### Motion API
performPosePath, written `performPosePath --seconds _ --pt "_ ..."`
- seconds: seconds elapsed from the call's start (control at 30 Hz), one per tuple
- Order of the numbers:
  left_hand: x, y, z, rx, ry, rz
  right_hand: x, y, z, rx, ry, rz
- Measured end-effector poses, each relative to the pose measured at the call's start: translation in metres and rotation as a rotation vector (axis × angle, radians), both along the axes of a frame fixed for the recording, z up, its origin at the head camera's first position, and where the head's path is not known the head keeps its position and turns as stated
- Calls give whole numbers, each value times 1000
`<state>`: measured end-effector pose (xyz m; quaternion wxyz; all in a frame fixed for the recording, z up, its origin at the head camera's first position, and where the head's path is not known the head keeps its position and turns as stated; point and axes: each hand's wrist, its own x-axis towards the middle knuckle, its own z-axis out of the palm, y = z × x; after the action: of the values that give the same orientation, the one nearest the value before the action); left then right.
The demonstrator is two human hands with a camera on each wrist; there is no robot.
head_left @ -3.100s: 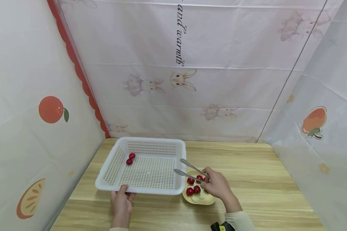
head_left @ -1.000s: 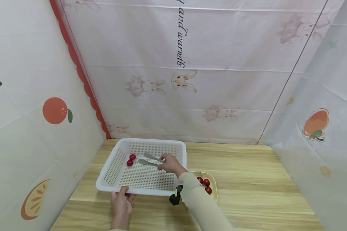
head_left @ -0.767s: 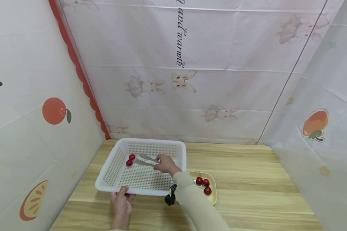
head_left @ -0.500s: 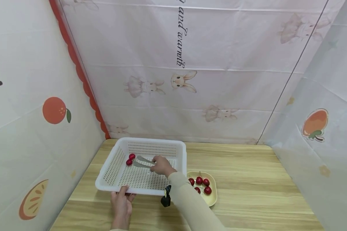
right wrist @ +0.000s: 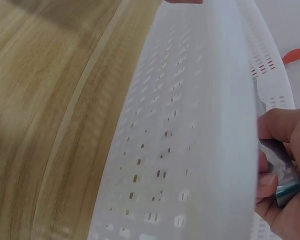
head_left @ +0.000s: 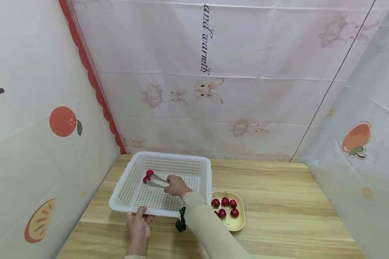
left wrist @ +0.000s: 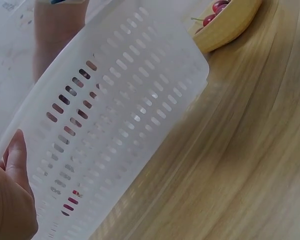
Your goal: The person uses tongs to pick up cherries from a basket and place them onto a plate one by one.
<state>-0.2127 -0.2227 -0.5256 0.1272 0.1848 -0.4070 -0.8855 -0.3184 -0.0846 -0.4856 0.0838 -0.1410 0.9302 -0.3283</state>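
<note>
My left hand [head_left: 138, 228] grips the front rim of a white slotted plastic basket [head_left: 171, 155], thumb on top and fingers beneath. In the left wrist view that hand [left wrist: 12, 195] shows at the basket's rim. Inside the basket, my right hand [head_left: 176, 186] holds metal tongs [head_left: 156, 185], their two arms slightly spread and pointing left. The tong tips are right at two red cherries, one farther back [head_left: 150, 173] and one nearer [head_left: 146, 179], by the basket's left wall. In the right wrist view, the basket's wall hides part of the right hand [right wrist: 290, 165] and tongs.
A yellow dish [head_left: 240, 223] with several stemmed cherries [head_left: 225, 201] stands close to the basket's right side, partly behind the right sleeve [head_left: 207, 226]. Both are on a wooden table [head_left: 285, 208]. Printed cloth walls [head_left: 162, 136] enclose the table at the back and sides.
My right hand has carried the tongs from over the dish leftward into the basket, and their tips have come up to the two cherries. The left hand keeps its hold on the rim.
</note>
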Motion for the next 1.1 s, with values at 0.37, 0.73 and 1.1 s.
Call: performPosePath --seconds 0.37,0.73,1.1 --pt "5 2 2 6 3 13 -4 -11 -7 10 20 6" --pt "5 6 2 -5 15 5 -9 -21 -16 87 47 4" --pt "6 5 3 -13 8 13 -13 -28 -23 83 69 -1"
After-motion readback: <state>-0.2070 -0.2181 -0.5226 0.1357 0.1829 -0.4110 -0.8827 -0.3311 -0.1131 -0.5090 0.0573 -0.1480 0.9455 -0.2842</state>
